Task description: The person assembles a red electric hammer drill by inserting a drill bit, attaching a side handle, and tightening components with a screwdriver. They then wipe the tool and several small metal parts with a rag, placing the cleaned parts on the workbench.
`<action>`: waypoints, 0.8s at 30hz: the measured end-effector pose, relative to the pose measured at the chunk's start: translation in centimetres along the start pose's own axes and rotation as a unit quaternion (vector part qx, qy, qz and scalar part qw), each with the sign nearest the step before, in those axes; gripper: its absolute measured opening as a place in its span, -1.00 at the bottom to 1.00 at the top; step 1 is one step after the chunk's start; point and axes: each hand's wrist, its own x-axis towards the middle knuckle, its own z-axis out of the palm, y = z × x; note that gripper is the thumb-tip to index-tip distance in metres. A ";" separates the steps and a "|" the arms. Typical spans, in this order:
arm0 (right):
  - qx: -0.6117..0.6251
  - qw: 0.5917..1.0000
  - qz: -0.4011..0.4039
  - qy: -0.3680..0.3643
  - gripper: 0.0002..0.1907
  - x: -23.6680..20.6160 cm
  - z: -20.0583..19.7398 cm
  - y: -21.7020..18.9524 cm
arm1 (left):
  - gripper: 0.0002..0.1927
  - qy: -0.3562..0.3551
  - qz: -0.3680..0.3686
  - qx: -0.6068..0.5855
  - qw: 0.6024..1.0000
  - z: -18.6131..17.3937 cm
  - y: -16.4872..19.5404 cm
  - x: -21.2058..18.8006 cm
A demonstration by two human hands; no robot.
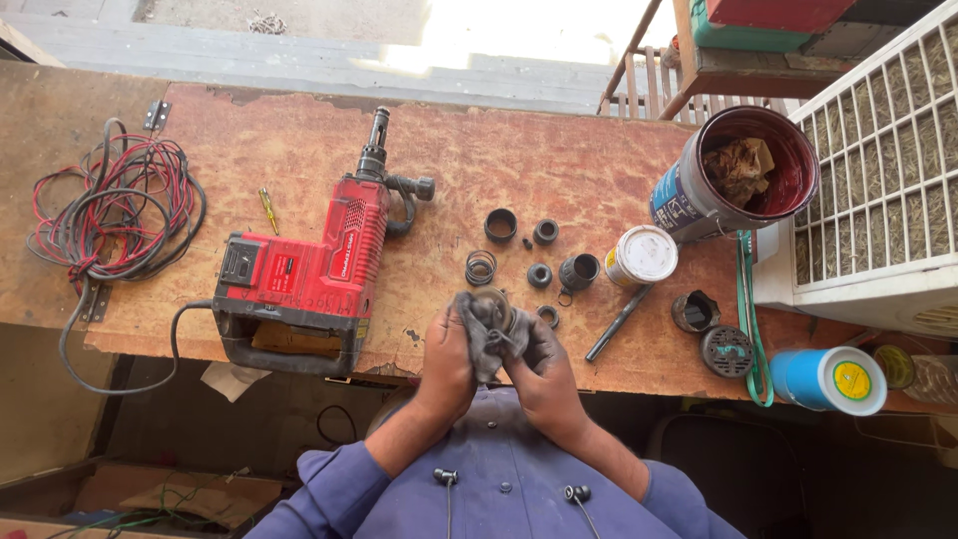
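Both hands close on a dark rag (482, 334) at the counter (299, 150) near edge: left hand (446, 361) and right hand (544, 369) grips wrap it, a round metal part (494, 299) enclosed between them, right of the red rotary hammer (314, 269).

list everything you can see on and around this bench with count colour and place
rotary hammer drill: 1, red and black, lying left of centre on the bench
wire bundle: 1, red and black, far left
screwdriver: 1, yellow handle, left of the drill
rings and bushings: several, black, centre of the bench
coil spring: 1, dark, beside the rings
small tin: 1, white lid, right of centre
metal rod: 1, dark, below the tin
bucket: 1, red inside, upper right
blue can: 1, blue with a white end, on its side, lower right
rag: 1, grey, held in both hands
left hand: on the rag
right hand: on the rag
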 end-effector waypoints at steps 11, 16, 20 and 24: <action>0.174 0.982 -0.029 0.061 -0.79 1.1 -3.9 2.0 | -0.76 -0.136 0.043 0.117 0.983 -0.8 -0.1 -0.6; 0.080 0.994 0.039 0.055 -0.74 0.7 -2.4 0.2 | -0.83 -0.065 0.058 0.239 0.967 -0.6 1.0 -1.2; 0.118 0.987 0.035 0.102 -0.73 0.8 -1.0 -0.8 | -0.86 -0.057 0.125 0.323 0.936 -0.1 1.8 -1.4; 0.051 0.992 0.045 0.103 -0.84 0.9 -1.2 -0.8 | -0.81 -0.094 0.141 0.345 0.923 0.1 1.7 -1.2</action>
